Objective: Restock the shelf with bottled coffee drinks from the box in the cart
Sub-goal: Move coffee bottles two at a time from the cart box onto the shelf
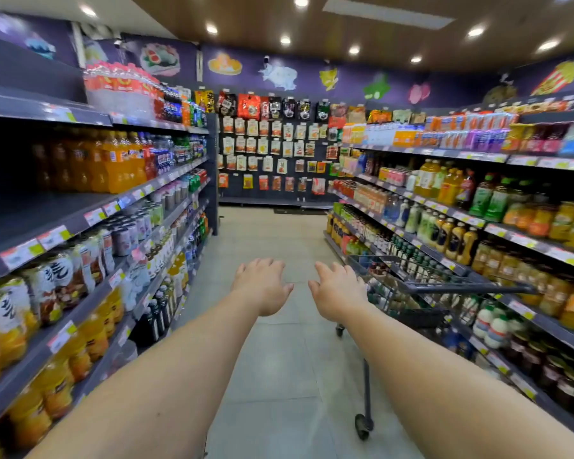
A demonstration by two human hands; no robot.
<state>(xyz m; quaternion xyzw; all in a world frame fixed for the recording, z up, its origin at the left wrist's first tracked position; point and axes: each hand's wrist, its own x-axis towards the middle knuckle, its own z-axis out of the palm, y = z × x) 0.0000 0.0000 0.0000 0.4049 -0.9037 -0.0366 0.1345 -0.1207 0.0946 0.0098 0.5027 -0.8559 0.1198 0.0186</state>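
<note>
Reaching forward at frame centre, both bare arms extend over the floor (289, 359) of a store aisle. Left hand (262, 286): palm down, fingers spread loosely, holding nothing. Right hand (337, 289): palm down, fingers spread, thumb pointing inward, holding nothing. The two hands sit side by side, apart, thumbs nearly facing.

Cart (428, 293): dark wire basket, right of centre, just beside the right hand; the hand does not touch its rim. One cart wheel (363, 425) shows low in the frame, another under the basket. Box in the cart: cannot be made out; basket contents blurred.

Right shelf (527, 246): rows of juice and drink bottles, running from lower right toward centre; the cart stands close against it. Left shelf (80, 223): orange soda bottles upper left, cans and bottles below, price tags along the edges. Which bottles are coffee drinks cannot be told. Back wall (272, 150): hanging snack packets at upper centre.
</note>
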